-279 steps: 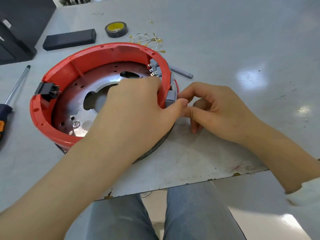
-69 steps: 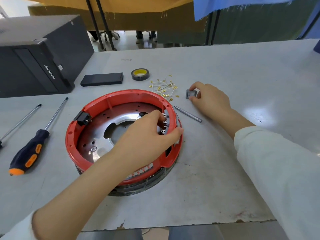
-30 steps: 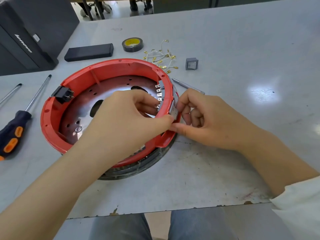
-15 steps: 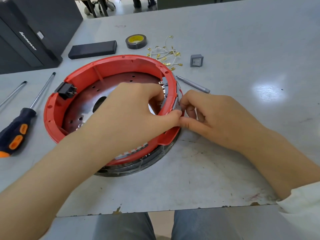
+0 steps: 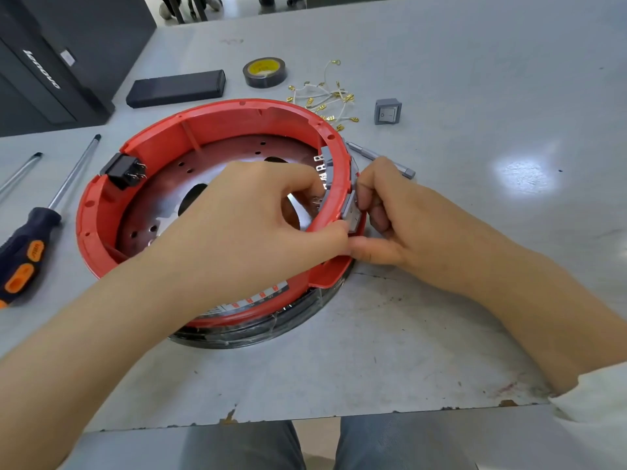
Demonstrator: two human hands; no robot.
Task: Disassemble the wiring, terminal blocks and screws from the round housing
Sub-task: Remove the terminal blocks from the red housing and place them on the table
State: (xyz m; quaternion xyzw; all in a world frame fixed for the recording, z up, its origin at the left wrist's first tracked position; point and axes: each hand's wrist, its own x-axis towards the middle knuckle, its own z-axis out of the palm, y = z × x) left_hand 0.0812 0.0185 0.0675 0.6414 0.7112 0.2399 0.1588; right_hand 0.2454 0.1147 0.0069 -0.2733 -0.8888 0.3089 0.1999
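Note:
The round red housing (image 5: 217, 120) lies open side up on the grey table. My left hand (image 5: 251, 228) reaches over its right wall, fingers curled inside behind a grey switch block (image 5: 351, 213) set in the wall, thumb on the rim. From outside, my right hand (image 5: 390, 225) pinches that same block between fingers and thumb. A second grey block (image 5: 325, 164) with metal terminals sits further along the wall. A black block (image 5: 122, 169) is mounted on the left wall. One removed grey switch (image 5: 387, 111) lies on the table beside a heap of white wires (image 5: 322, 100) with gold terminals.
Left of the housing lie a black-and-orange screwdriver (image 5: 30, 242) and a thin metal rod (image 5: 18, 174). A tape roll (image 5: 264, 72), a flat black box (image 5: 176, 88) and a black computer case (image 5: 51, 59) stand behind. A metal bit (image 5: 380, 159) lies right of the housing. The table edge (image 5: 305, 418) is near.
My right hand set one grey switch down by the wires, then came back to the housing's right wall. Both hands have closed in on the grey block there.

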